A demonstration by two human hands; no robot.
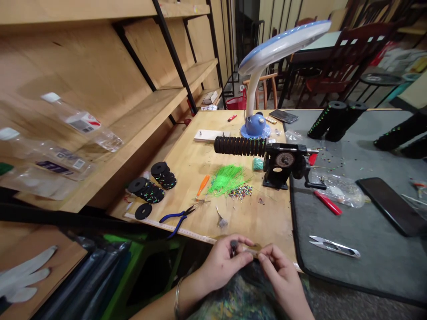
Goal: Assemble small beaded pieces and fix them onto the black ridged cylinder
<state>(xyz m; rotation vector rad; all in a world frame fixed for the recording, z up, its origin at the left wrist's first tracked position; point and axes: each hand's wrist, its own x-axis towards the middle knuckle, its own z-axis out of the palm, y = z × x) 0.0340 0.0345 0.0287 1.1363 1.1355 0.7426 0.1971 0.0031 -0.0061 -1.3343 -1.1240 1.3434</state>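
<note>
At the table's near edge, my left hand (224, 258) is closed with its thumb and fingers pinched. A small dark knob-like thing (234, 244) pokes out between its fingers. My right hand (279, 269) pinches close against it, and a small brownish piece (255, 250) shows between the fingertips; its kind is hidden. Just beyond the hands lie a tuft of thin grey strands (221, 220) and blue-handled pliers (178, 218). Farther off are bright green strands (227, 178), a pile of coloured beads (240, 191) and an orange-handled tool (203, 185).
A black hand-cranked winder (280, 163) carries a ridged black roll (239, 146). Black foam discs (147, 190) are stacked at left. A blue-and-white lamp (256, 126) stands behind. On the grey mat (320, 240) lie thread snips (335, 247), a red knife (327, 202) and a phone (392, 205).
</note>
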